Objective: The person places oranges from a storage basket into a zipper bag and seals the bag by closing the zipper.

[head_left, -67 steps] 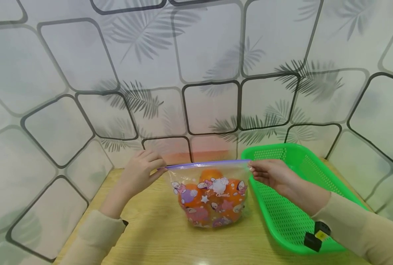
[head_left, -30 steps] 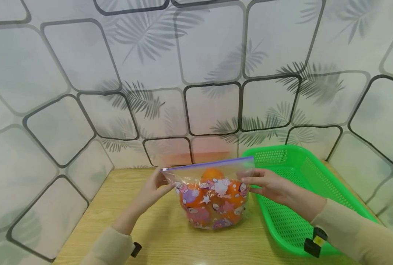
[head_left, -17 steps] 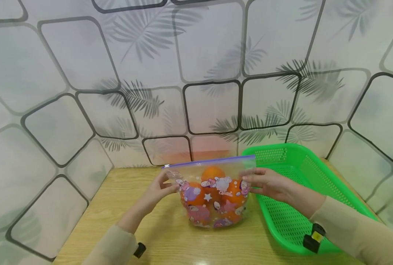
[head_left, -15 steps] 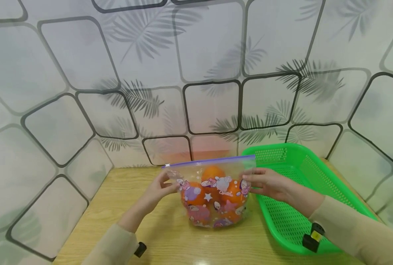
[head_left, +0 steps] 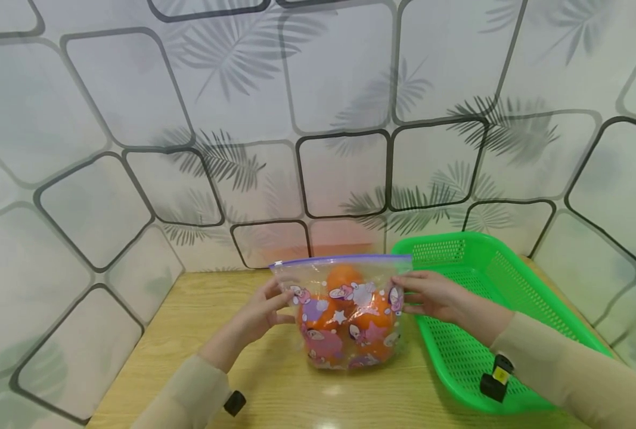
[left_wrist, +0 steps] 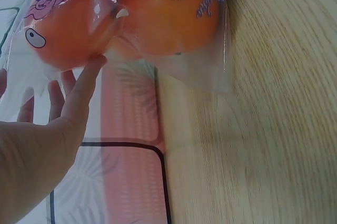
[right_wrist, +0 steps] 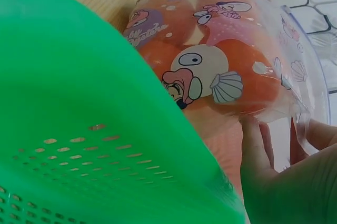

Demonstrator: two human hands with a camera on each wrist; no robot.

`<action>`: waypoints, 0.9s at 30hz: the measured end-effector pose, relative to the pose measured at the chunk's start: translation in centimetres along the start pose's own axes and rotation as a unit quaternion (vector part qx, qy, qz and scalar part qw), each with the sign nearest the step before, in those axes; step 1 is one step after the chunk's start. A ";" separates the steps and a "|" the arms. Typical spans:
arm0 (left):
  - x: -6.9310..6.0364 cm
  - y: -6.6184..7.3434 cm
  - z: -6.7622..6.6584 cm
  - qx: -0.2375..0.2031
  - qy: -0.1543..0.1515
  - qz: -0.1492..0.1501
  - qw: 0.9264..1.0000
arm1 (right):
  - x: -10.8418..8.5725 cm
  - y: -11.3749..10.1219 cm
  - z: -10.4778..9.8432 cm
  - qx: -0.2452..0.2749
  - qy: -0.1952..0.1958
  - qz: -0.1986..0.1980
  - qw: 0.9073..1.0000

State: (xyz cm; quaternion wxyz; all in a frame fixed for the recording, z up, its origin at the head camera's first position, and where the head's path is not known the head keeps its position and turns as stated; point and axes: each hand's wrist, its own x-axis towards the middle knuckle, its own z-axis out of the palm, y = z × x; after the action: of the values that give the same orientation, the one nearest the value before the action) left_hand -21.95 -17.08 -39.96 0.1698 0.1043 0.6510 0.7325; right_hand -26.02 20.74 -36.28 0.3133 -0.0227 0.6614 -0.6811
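A clear zip-lock bag (head_left: 346,316) printed with pink cartoon figures, shells and stars stands upright on the table. Several oranges (left_wrist: 168,16) fill it. Along its top runs a purple zip strip (head_left: 344,259), with a white slider (head_left: 278,263) at the left end. My left hand (head_left: 258,313) touches the bag's left side with extended fingers, one fingertip against the film beside an orange. Against the opposite side rest the fingers of my right hand (head_left: 433,295); the right wrist view has the bag's loose edge between its thumb and fingers.
A green perforated plastic basket (head_left: 430,345) stands right of the bag, beneath my right forearm. The wooden table (head_left: 275,393) meets a patterned wall covering (head_left: 344,173) behind the bag. Dark wrist cameras sit at both cuffs.
Both hands moved from the zip strip's ends down to the bag's sides. Lately the left hand shifted right, pushing the bag's left side inward, and the zip strip came level.
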 end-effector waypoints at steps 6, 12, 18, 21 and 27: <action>0.1 -0.3 0.3 -0.004 0.010 -0.022 1.000 | 0.3 0.1 0.3 0.012 0.008 0.009 1.000; 0.3 -0.5 0.3 -0.015 0.013 -0.041 0.999 | 0.4 0.1 0.7 0.022 0.014 0.021 0.999; 0.0 -0.4 0.2 -0.035 0.023 -0.068 0.997 | 0.5 0.4 1.3 0.015 0.013 0.025 0.999; -0.1 -0.2 0.3 -0.031 0.036 -0.081 0.996 | 0.7 0.5 1.6 0.019 0.018 0.025 0.999; 0.1 -0.1 0.9 0.019 0.074 -0.092 0.993 | 1.0 0.4 1.7 0.006 0.025 0.026 0.999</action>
State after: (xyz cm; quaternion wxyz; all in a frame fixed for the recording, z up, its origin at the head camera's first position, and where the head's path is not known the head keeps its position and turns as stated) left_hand -21.66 -16.22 -39.94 0.1862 -0.0070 0.6826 0.7066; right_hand -25.91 18.84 -36.78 0.3144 0.0134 0.6653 -0.6770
